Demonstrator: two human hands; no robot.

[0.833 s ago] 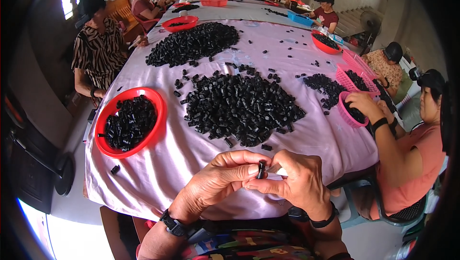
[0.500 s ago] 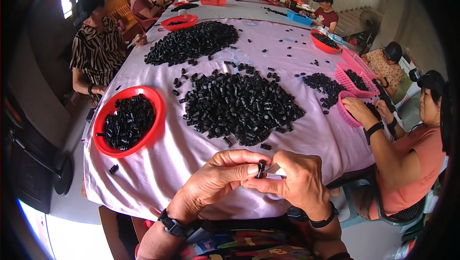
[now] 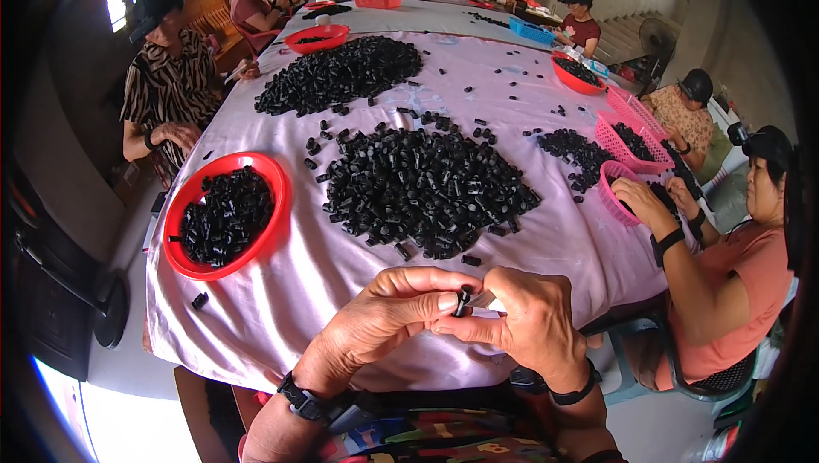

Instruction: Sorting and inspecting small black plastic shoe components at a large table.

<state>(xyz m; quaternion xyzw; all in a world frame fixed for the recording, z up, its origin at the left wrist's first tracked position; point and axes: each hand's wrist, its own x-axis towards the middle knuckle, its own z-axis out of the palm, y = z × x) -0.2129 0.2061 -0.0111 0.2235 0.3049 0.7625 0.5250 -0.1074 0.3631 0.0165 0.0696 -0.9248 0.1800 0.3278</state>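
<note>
My left hand point(image 3: 380, 309) pinches one small black cylindrical part point(image 3: 462, 301) between thumb and fingers, above the near edge of the table. Closed around a small thin blade point(image 3: 483, 300), my right hand point(image 3: 539, 318) brings its tip against the part, with the right thumb just below. My right fingers hide most of the blade's handle; a bit of white shows. Just beyond both hands lies a large heap of black cylindrical parts point(image 3: 426, 190). To the left, a red basin point(image 3: 284, 207) holds many more of them.
A pink cloth point(image 3: 281, 318) with folds covers the table. Another black heap point(image 3: 341, 75) and a red bowl point(image 3: 341, 32) lie farther off. At right, a co-worker's hands point(image 3: 648, 199) work beside pink baskets point(image 3: 607, 199). Other people sit around the table.
The view has shifted slightly. My hands keep nearly the same pose on the part and the blade. At left, a co-worker's hand has risen a little.
</note>
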